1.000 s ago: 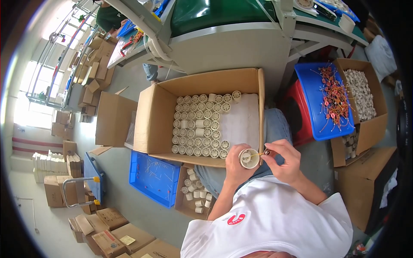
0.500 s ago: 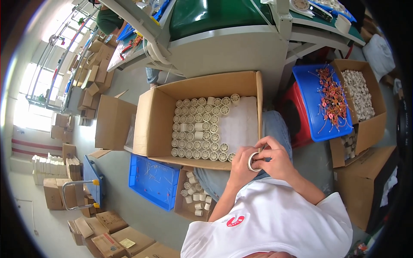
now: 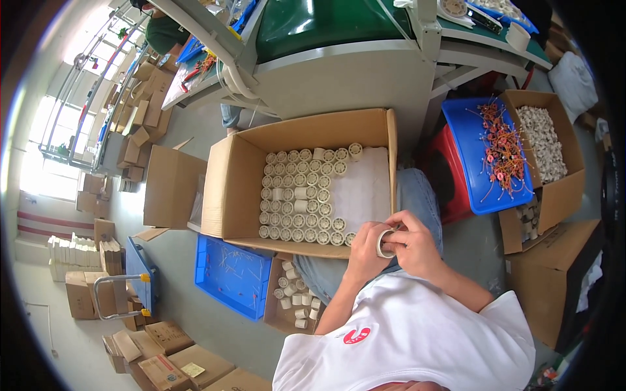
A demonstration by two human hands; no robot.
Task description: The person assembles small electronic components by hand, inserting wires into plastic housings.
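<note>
Close in front of my body, my left hand (image 3: 366, 252) is wrapped round a short, hollow white cylinder (image 3: 379, 245). Its open end faces right, toward my right hand (image 3: 418, 249). The right thumb and fingers are bent together at that opening and grip the part; whatever lies inside it is hidden by them. Both hands are at the near right edge of a large open carton (image 3: 217, 189). Rows of similar white cylinders (image 3: 287, 205) fill its left and middle, most standing with spoked ends up, a few on their sides. A pale liner sheet (image 3: 362, 186) shows at its right.
Left of my legs are a blue tray (image 3: 228, 287) with wire scraps and a small carton (image 3: 277, 316) of loose cylinders. At right, a blue tray (image 3: 462, 143) of orange wired parts rests on a red stool (image 3: 447, 176), beside a carton (image 3: 570, 195) of small white pieces. A machine frame (image 3: 339, 81) stands ahead.
My right fingers have shifted slightly at the cylinder's opening. Both hands stay in the same place, and the carton's contents look the same.
</note>
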